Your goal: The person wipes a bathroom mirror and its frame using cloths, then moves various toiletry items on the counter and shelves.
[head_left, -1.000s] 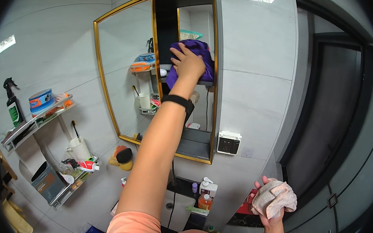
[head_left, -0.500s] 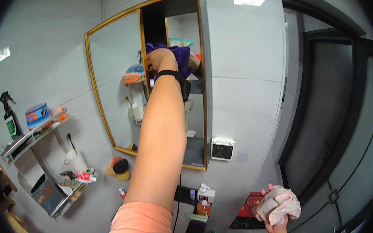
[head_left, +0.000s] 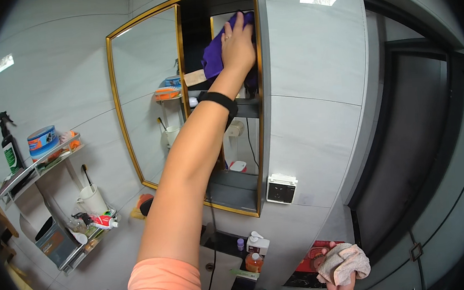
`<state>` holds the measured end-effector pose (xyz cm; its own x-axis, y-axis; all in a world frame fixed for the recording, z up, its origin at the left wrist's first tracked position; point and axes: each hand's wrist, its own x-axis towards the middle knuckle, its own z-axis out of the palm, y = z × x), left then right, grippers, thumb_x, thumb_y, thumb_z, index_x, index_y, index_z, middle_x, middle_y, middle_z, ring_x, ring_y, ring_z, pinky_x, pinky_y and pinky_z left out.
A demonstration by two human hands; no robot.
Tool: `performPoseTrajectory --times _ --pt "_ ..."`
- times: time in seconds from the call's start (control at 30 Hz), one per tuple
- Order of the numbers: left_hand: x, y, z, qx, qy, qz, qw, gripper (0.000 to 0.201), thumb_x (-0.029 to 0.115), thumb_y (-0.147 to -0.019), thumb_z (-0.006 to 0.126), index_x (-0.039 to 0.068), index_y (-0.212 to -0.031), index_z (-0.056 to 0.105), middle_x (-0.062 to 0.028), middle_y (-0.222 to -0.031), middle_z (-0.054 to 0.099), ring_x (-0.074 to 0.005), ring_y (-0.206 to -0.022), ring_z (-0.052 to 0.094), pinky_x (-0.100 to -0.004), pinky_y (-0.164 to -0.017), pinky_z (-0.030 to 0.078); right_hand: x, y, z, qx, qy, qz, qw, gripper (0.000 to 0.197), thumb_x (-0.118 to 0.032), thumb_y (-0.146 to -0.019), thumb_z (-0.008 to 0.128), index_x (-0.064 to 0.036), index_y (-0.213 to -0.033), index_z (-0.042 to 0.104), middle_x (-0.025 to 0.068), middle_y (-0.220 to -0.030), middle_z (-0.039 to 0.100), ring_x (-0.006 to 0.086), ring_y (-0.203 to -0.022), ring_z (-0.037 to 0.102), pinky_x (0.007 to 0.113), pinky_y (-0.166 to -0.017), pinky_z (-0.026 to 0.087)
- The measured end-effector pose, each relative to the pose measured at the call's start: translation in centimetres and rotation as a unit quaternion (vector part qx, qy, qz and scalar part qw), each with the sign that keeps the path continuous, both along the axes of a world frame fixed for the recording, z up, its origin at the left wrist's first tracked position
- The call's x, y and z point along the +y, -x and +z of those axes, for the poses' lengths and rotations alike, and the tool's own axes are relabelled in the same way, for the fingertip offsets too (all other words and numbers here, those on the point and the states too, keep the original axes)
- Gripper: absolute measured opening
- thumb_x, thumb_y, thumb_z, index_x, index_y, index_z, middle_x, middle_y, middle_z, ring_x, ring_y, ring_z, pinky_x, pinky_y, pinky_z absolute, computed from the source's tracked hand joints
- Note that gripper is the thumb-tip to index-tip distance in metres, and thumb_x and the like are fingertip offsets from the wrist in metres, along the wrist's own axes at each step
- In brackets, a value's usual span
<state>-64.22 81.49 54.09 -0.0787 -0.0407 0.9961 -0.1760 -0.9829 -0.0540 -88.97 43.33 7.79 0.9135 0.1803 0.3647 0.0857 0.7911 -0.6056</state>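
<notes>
A mirror cabinet [head_left: 144, 53] with a gold frame hangs on the wall, its right side uncovered. My left hand [head_left: 238, 50] reaches into the upper part of that opening. Its fingers press a purple cloth [head_left: 213, 60] against the inner back and right side, and the cloth's far part is hidden behind the hand. Low on the right, my right hand [head_left: 341, 289] holds a bunched beige cloth [head_left: 344, 265]; most of the palm is covered by it. Below my left wrist is a grey cabinet shelf [head_left: 248, 109].
At left, a wall rack [head_left: 44, 171] carries a black spray bottle [head_left: 9, 145], a blue tin [head_left: 43, 140] and a white mug [head_left: 92, 198]. A wall socket [head_left: 281, 189] sits beside the cabinet. Underneath stand a white pump bottle [head_left: 258, 244] and an orange bottle [head_left: 254, 262]. A dark door [head_left: 401, 124] is at right.
My left hand has moved up and right inside the cabinet with the purple cloth, now spread toward the right side. The right hand with the beige cloth has shifted slightly down and left.
</notes>
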Motion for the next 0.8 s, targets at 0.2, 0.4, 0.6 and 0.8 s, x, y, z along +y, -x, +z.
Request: performPoseTrajectory --times 0.2,0.4,0.6,0.8 --pt "0.2 5.0 -6.6 0.163 -0.094 -0.003 0.982 0.045 -0.003 -0.075 0.069 0.003 -0.120 0.063 -0.0162 -0.159 0.036 -0.0499 -0.139 0.040 -0.0513 -0.109 0.043 1.0 0.1 0.2 0.055 0.000 0.024 0.998 0.070 -0.050 -0.094 0.066 -0.0091 -0.145 0.043 0.0164 -0.145 0.051 0.0384 -0.125 0.057 0.054 -0.104 0.049" --pt "1.2 8.5 -8.2 0.284 -0.133 -0.012 0.949 0.036 0.001 -0.077 0.066 0.005 -0.113 0.067 -0.0131 -0.137 0.061 -0.0344 -0.116 0.064 -0.0471 -0.090 0.054 2.4 1.2 1.3 0.010 0.002 0.030 0.999 0.064 -0.047 -0.097 0.062 -0.0079 -0.145 0.043 0.0178 -0.145 0.051 0.0395 -0.124 0.058 0.053 -0.106 0.048" --pt "-0.2 7.2 -5.3 0.498 -0.128 0.122 0.849 0.033 0.008 -0.084 0.057 0.008 -0.113 0.072 -0.0149 -0.113 0.073 -0.0342 -0.104 0.070 -0.0475 -0.084 0.055 3.2 3.4 3.0 -0.017 0.005 0.052 0.998 0.065 -0.047 -0.097 0.062 -0.0062 -0.144 0.044 0.0173 -0.145 0.051 0.0384 -0.124 0.058 0.052 -0.106 0.048" --pt "3.1 3.7 -4.0 0.517 -0.121 -0.066 0.845 0.032 0.009 -0.083 0.053 -0.003 -0.106 0.073 -0.0226 -0.117 0.071 -0.0384 -0.100 0.069 -0.0401 -0.086 0.053 3.1 4.6 3.0 0.009 0.008 0.058 0.998 0.064 -0.046 -0.094 0.066 -0.0069 -0.141 0.046 0.0147 -0.141 0.053 0.0377 -0.121 0.056 0.048 -0.101 0.050"
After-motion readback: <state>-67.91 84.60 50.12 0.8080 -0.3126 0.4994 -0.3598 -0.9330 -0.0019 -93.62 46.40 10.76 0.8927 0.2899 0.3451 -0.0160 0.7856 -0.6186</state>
